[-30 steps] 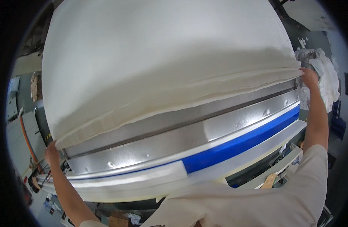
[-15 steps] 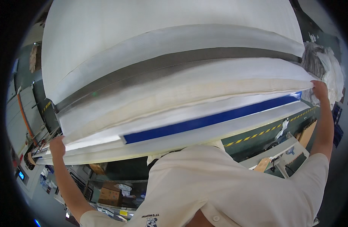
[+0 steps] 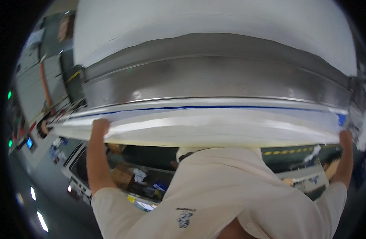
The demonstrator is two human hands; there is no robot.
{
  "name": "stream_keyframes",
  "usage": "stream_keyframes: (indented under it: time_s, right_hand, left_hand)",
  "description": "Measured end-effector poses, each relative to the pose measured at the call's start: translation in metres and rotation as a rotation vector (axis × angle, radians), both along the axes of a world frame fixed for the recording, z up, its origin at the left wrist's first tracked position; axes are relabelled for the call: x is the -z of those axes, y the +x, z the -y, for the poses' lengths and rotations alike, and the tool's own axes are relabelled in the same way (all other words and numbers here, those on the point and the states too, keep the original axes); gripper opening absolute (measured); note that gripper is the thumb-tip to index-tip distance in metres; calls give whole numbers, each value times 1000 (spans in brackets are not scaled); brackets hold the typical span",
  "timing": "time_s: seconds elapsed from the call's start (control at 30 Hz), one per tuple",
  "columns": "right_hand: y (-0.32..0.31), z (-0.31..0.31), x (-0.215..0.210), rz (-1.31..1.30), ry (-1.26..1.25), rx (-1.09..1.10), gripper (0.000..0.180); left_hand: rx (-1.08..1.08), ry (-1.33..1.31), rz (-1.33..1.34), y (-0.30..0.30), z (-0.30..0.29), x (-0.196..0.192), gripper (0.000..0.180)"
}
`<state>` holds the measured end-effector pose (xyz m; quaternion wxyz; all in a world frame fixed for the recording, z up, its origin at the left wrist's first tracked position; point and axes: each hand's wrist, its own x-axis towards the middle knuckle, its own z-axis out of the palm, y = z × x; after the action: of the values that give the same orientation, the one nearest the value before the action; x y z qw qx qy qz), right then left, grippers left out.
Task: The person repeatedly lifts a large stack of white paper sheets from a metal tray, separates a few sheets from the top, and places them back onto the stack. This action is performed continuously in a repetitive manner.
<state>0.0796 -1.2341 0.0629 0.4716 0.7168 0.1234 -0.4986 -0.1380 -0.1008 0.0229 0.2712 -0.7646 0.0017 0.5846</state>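
Observation:
A long white cloth stretches across in front of me, spread between my two hands. At its left end my left hand is closed on the cloth's edge. My right hand grips the opposite end, its fingers partly blurred. Through the cloth's upper border shows a thin blue strip, lying on the pale front ledge of the machine. Behind it rises a grey metal plate, bare across its width. Beyond the plate a wide white sheet covers the machine bed.
An orange pipe stands at the left beside grey panels. Crumpled pale plastic hangs at the right end. Below the ledge are a cardboard box on a shelf and a yellow-black floor stripe.
Both hands have drawn the cloth toward me, off the metal plate and over the blue strip. The view has shifted as well, and more of the metal now shows.

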Motion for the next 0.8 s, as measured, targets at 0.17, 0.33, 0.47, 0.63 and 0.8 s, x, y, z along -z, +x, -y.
stream_keyframes:
  time_s: [0.17,0.33,0.47,0.63,0.8]
  right_hand:
    - [-6,13,2,144,222,47,10]
    - [-10,12,-1,255,277,139,13]
    - [-15,-7,-2,174,260,145,20]
    - [9,-84,13,97,250,526,53]
    - [11,-111,10,36,272,404,41]
  left_hand:
    - [-130,125,-156,23,22,-4,19]
    - [-251,245,108,4,-13,8,19]
    - [-382,509,277,-8,-58,19,26]
    - [-222,416,383,-49,-113,25,37]
    - [-318,262,443,8,-32,28,24]
